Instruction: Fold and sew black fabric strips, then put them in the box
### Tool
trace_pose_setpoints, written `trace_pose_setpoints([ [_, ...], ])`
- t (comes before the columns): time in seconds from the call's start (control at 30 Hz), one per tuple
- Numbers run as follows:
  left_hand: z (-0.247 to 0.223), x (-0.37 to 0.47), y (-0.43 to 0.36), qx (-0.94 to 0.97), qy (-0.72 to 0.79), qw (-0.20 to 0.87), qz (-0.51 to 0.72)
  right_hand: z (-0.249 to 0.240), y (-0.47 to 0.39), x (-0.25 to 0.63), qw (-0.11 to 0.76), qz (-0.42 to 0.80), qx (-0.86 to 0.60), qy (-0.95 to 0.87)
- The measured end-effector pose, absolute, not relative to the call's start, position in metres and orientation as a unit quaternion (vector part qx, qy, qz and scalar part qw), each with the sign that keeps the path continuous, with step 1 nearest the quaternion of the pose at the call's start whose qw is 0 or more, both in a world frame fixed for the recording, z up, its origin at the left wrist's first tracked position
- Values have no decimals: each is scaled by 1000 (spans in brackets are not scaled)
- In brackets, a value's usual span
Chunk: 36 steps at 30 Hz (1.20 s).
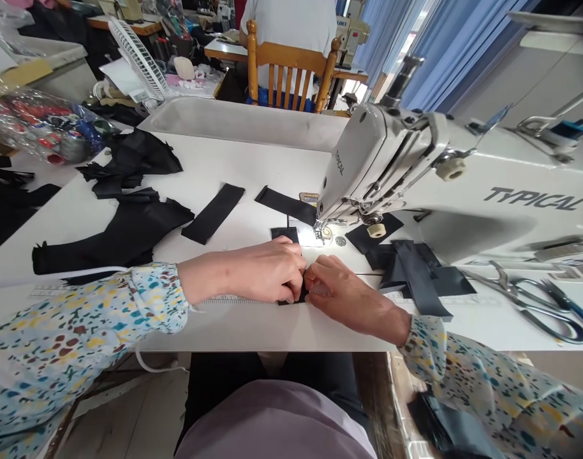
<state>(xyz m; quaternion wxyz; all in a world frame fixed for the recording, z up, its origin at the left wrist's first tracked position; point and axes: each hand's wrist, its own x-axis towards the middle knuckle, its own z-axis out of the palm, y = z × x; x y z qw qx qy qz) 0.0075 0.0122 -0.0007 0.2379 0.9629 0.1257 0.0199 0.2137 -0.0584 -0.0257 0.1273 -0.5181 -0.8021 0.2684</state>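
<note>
Fingers curled in, the left hand (pixel 265 273) and right hand (pixel 342 293) meet, pinching a plain black, straight-edged fabric strip (pixel 286 234), mostly covered, at around seven o'clock from the presser foot (pixel 319 233)!

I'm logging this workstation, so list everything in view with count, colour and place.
Metal sewing machine marked TYPICAL: one, white, right.
Flat worktable: one, white, centre.
Small fabric piece: one visible, black, partly under the hands.
Flat fabric strips: two, black, beyond the hands.
Crumpled fabric pile: count unclear, black, left.
Overlapping fabric pieces: several, dark, right of the needle.
Metal scissors: one pair, silver, dark handles, right.
Clear plastic bag: one, multicoloured contents, upper left.
Plastic fan: one, white, back left.
Slatted wooden chair: one, brown, back centre.
Person: one, white top, at the chair.
Cloth curtains: count unclear, blue, back right.
Smaller background clutter: uncountable.
Patterned sleeves: two, multicoloured, foreground.
Left hand: one, bare, at the small piece.
Right hand: one, bare, beside it.
</note>
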Motion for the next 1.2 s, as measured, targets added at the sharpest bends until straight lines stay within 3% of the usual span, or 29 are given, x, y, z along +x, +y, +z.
trace_pose_setpoints([
  [0.33, -17, -3, 9, 951, 84, 271, 120, -34, -58, 217, 169, 258, -497, -811],
  [0.57, -22, -9, 2, 960, 42, 249, 118, -35, -56, 218, 174, 278, -494, -805],
  [0.77, -31, -12, -12, 974, 69, 146, 160, -22, -62, 240, 251, 353, -519, -737],
  [0.97, -50, 10, -21, 948, 197, 27, 249, -19, -83, 255, 256, 226, -512, -788],
  [1.2, -53, 49, -3, 916, 264, 3, 302, -23, -65, 258, 206, 97, -503, -834],
])
